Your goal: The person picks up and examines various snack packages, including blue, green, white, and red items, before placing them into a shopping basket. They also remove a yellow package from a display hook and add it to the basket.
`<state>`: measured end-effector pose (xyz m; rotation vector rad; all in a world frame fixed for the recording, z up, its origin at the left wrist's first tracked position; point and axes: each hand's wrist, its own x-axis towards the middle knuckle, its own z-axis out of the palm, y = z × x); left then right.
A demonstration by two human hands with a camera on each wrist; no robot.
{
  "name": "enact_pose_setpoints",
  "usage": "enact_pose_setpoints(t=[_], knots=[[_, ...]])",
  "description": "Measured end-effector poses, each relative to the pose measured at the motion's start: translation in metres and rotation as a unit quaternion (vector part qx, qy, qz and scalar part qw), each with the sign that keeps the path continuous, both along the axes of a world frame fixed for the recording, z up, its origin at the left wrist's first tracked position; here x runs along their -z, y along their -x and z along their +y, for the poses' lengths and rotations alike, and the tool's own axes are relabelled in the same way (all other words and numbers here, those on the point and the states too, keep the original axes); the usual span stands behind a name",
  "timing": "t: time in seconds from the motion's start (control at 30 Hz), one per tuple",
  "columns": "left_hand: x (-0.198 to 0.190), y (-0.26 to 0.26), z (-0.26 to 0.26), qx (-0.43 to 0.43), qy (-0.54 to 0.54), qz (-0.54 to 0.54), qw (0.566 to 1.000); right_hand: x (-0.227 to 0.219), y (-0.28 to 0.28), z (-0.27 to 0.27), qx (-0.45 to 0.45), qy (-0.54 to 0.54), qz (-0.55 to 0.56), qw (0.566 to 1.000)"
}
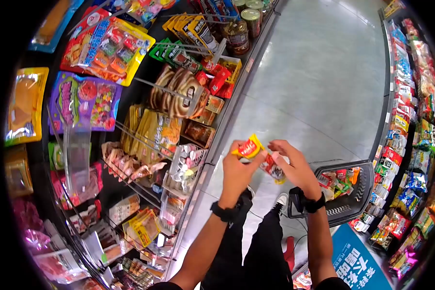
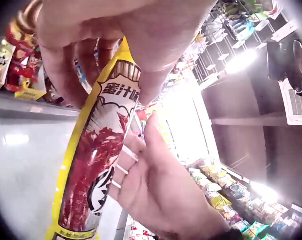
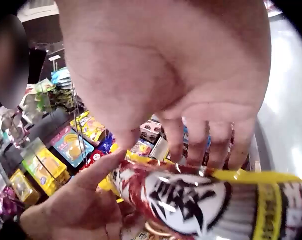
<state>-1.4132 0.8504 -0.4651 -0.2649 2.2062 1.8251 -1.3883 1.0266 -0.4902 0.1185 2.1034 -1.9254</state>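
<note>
My left grip (image 1: 239,169) pinches the yellow-edged packet (image 2: 93,160) above the aisle floor (image 1: 324,72); my right grip (image 1: 297,169), fingers extended, is alongside, not grasping. I judge it light, pliable, slick-filmed, best held mid-length. The floor shines between stocked shelves (image 1: 235,96); a basket (image 1: 345,209) is at my right.

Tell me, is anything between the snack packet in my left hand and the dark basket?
Yes: in the head view, your right hand lies between the snack packet in your left hand and the dark basket. Nothing else visible stands in between.
</note>
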Motion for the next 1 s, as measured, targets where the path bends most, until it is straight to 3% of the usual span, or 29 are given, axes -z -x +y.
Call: enact_pose_setpoints(t=[0.1, 0.13, 0.23, 0.43, 0.5, 0.77, 1.0], knots=[[0.001, 0.058, -0.015, 0.005, -0.041, 0.006, 0.999, -0.019, 0.030, -0.019, -0.064, -0.109, 0.072, 0.989], [-0.001, 0.073, -0.018, 0.009, -0.058, 0.005, 0.998, -0.012, 0.036, -0.026, -0.043, -0.140, 0.116, 0.982], [0.000, 0.109, -0.019, 0.011, -0.080, -0.009, 0.997, -0.008, 0.060, -0.032, -0.011, -0.200, 0.103, 0.974], [-0.005, 0.159, 0.023, -0.015, -0.142, -0.049, 0.989, 0.005, 0.121, -0.012, 0.115, -0.181, 0.121, 0.969], [0.014, 0.183, 0.031, 0.067, -0.119, -0.033, 0.990, 0.020, 0.151, 0.001, 0.125, -0.171, 0.106, 0.971], [0.068, 0.263, 0.065, 0.040, -0.096, -0.049, 0.993, 0.063, 0.277, 0.046, -0.004, -0.144, 0.111, 0.983], [0.086, 0.285, 0.067, -0.022, -0.117, -0.006, 0.993, 0.081, 0.332, 0.047, -0.061, -0.131, 0.159, 0.977]])
